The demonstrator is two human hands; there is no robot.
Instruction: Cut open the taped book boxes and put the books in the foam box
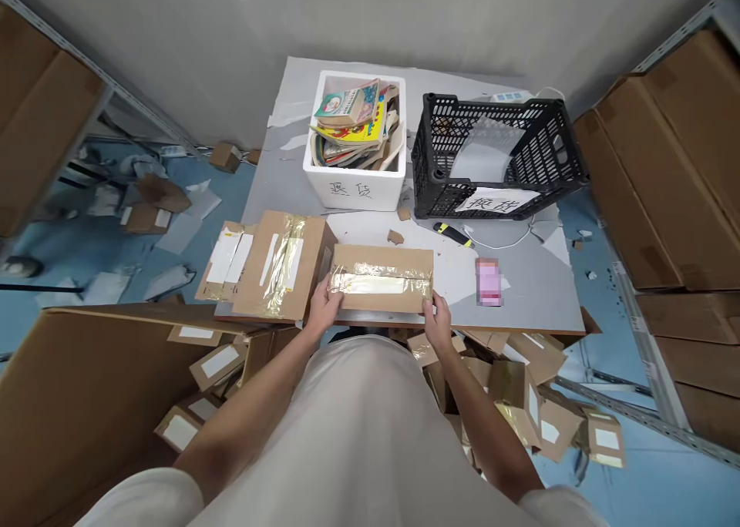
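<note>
A taped cardboard box (382,300) with a white label lies at the front edge of the table, directly before me. My left hand (324,305) grips its left end and my right hand (438,320) holds its right front corner. Left of it stands a larger taped carton (309,269), and a smaller labelled box (223,257) sits partly behind that. A yellow and black box cutter (452,234) rests behind the held box, to the right. Farther right lies a pink rectangular item (489,282), its surface blurred.
At the back stand a white foam box (352,188) full of books and a black plastic crate (431,180). A big open carton (116,357) is at lower left. Loose boxes (514,396) crowd the floor below the table. Shelves with cartons (630,180) flank the right.
</note>
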